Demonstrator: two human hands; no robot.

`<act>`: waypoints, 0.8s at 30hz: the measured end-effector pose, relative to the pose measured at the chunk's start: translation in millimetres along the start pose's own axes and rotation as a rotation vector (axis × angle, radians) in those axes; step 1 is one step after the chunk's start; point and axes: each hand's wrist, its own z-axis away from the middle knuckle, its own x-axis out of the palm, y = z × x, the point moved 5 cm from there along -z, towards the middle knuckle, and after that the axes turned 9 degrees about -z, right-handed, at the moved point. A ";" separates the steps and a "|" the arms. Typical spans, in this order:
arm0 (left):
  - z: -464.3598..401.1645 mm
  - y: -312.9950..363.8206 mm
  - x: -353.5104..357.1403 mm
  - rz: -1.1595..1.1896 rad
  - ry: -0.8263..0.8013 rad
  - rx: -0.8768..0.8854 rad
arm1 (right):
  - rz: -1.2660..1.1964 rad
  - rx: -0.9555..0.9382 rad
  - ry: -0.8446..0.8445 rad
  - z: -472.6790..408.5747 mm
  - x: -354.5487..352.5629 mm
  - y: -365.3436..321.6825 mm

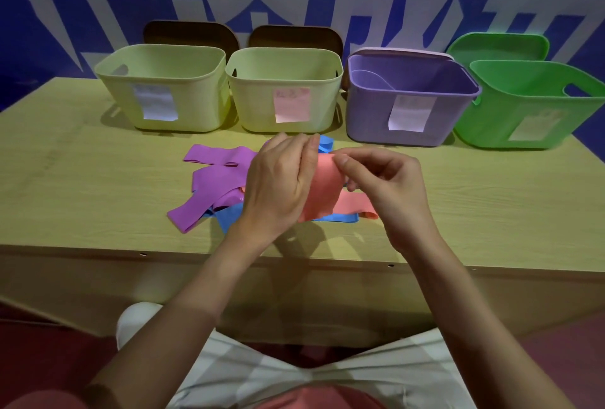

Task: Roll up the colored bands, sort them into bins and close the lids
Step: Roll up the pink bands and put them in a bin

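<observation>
— Status of the hands?

— We find the left hand and right hand both pinching the top edge of a pink band, lifted above the pile at frame centre on the desk.

— Bins?

— Four bins across the upper frame, all open, lids propped behind.

— Recommendation?

— We judge rolling has barely begun. We advise keeping the edges aligned, turning tightly from the top and holding tension so the roll stays compact.

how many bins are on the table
4, in a row at the back: pale green bin far left, second pale green bin, purple bin, bright green bin far right.
</observation>
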 end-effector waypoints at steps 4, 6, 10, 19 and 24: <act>0.7 -6.6 4.9 0.099 -0.020 -0.101 | 0.177 -0.123 -0.049 4.0 6.1 -1.7; 2.5 -10.8 7.9 0.152 -0.062 -0.154 | 0.203 -0.175 -0.096 5.8 8.2 -2.5; 3.5 -14.7 12.2 0.249 -0.159 -0.268 | 0.239 -0.260 -0.126 7.2 9.7 -4.5; 2.8 -3.2 -0.7 0.039 0.022 -0.050 | 0.091 -0.137 -0.072 5.1 5.5 -1.9; 6.1 -11.2 7.5 0.103 -0.012 -0.181 | 0.215 -0.263 -0.111 8.4 9.0 -4.7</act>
